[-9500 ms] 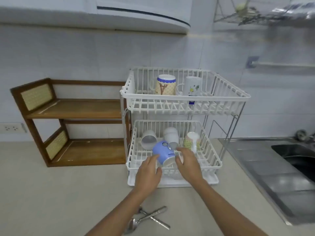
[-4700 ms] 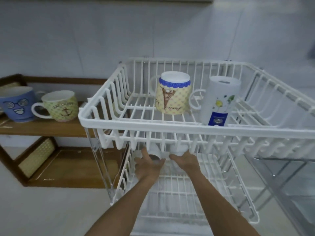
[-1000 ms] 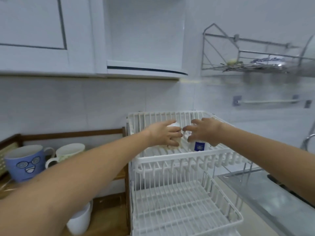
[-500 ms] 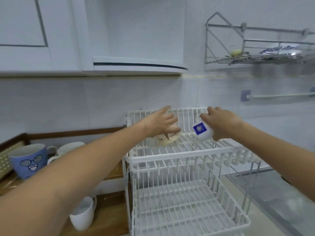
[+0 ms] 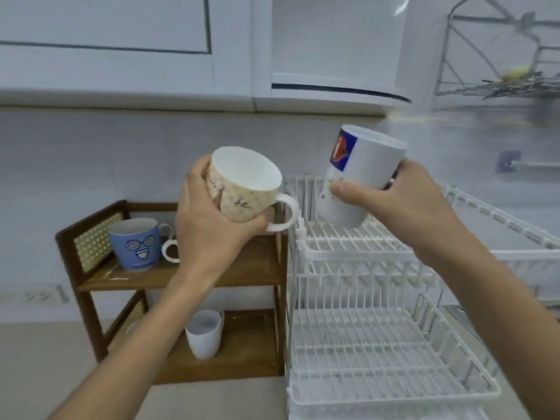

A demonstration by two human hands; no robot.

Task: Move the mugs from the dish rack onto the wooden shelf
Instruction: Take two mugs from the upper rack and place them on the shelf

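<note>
My left hand (image 5: 209, 231) grips a cream patterned mug (image 5: 242, 186), mouth tilted toward me, held above the top board of the wooden shelf (image 5: 248, 268). A tall white mug (image 5: 360, 174) with a blue and red label is in my right hand (image 5: 403, 204), tilted above the left end of the white dish rack (image 5: 378, 334). On the shelf's top board stands a blue mug with a cartoon face (image 5: 135, 244); the white handle of another mug (image 5: 169, 251) shows beside it, its body hidden by my hand. A white mug (image 5: 203, 333) stands on the lower board. Both rack tiers hold nothing.
The rack stands directly right of the shelf on a beige counter (image 5: 36, 368). White wall cabinets (image 5: 127, 47) hang overhead. A metal wire wall rack (image 5: 497, 83) is at the upper right, and a steel sink edge (image 5: 457, 313) shows behind my right arm.
Both hands have lifted their mugs out of the rack's top tier and carried them up and to the left. The cream mug is now over the shelf, and the top tier holds nothing.
</note>
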